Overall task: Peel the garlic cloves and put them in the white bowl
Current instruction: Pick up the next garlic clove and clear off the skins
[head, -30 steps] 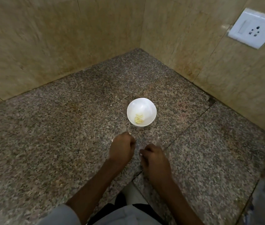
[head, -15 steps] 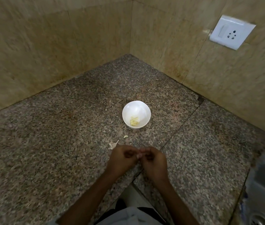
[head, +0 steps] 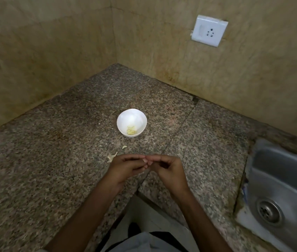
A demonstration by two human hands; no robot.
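Here you have one bowl (head: 131, 122) on the counter (head: 53, 160), toward its back corner, holding one heap of peeled garlic (head: 131, 131), and two peel scraps (head: 112, 156) between it and the front edge. The counter is granite under tiled walls (head: 53, 51), with one socket (head: 209, 30) on the right wall and one sink (head: 282, 193) at the right edge. Your left hand (head: 125, 170) and right hand (head: 169, 171) meet fingertip to fingertip over the front edge, fingers curled; whether they pinch anything I cannot tell.

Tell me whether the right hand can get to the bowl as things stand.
Probably yes. The bowl sits just ahead of the right hand on open counter; the peel scraps lie off to the left, out of the way.
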